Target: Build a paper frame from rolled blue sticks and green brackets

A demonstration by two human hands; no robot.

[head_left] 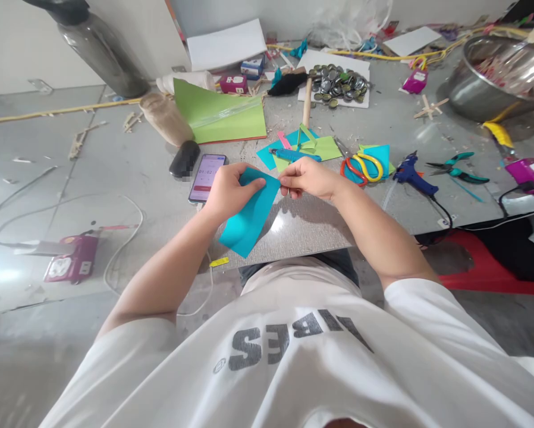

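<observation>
A strip of blue paper [249,223] is held up over the front edge of the table, its lower end curling slightly. My left hand [233,189] grips its upper left part, thumb lying on top. At the upper right corner of the sheet, the fingertips of my right hand [305,178] pinch the edge. Just beyond my hands lie a blue utility knife [296,156] and green paper pieces [332,148]. To the right, scissors with red and yellow handles [363,167] rest on more blue and green paper. A lit phone [207,177] lies beside my left hand.
Farther right are a blue glue gun [414,175], pliers [458,168] and a steel bowl [494,77]. Bottle caps [338,83] are heaped at the back. Green sheets [222,113], a brown bottle [165,119] and a dark case [184,160] stand left. A white cable [137,238] loops across the left side.
</observation>
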